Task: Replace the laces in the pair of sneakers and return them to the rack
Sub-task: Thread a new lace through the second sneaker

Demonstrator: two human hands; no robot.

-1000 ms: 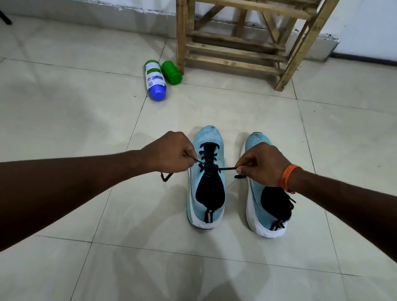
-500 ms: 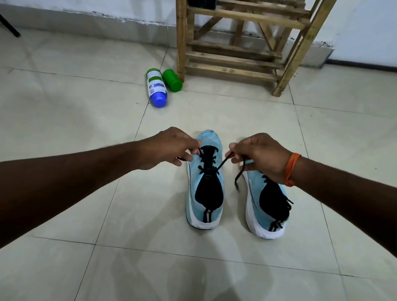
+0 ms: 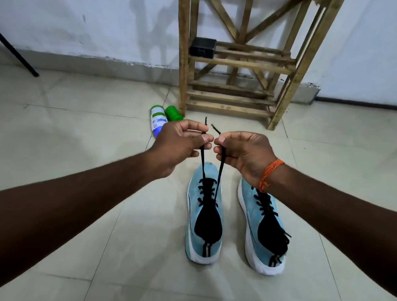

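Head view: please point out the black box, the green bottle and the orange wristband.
black box (image 3: 202, 47), head view, middle of its front face.
green bottle (image 3: 173, 113), head view, middle of its visible side.
orange wristband (image 3: 269, 174), head view, the strands crossing the wrist.

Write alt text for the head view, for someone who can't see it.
The left hand and right hand each pinch one end of the black lace running up from one blue sneaker on the tiled floor. The second sneaker stands beside it; behind are a wooden rack and two bottles lying at its foot.
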